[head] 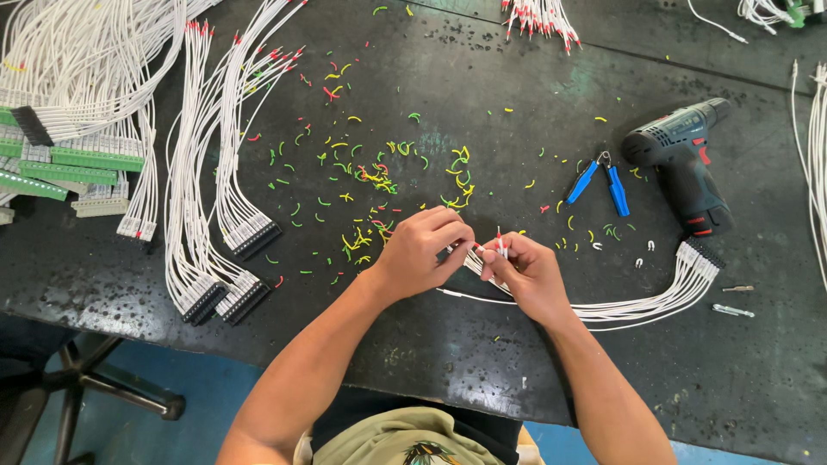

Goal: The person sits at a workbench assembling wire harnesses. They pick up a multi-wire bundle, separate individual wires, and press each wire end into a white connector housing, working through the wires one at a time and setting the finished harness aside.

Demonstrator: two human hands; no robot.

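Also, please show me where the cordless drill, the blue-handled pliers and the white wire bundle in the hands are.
cordless drill point(680, 164): head view, on the dark body above the grip.
blue-handled pliers point(617, 189): head view, on the right blue handle.
white wire bundle point(663, 301): head view, on the curved wires right of the hands.

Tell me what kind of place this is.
Probably a wiring workshop bench. White wire bundles with black plugs lie on the dark table, snipped coloured bits are scattered about, and a cordless drill sits beside blue pliers. Both hands work on white wires.
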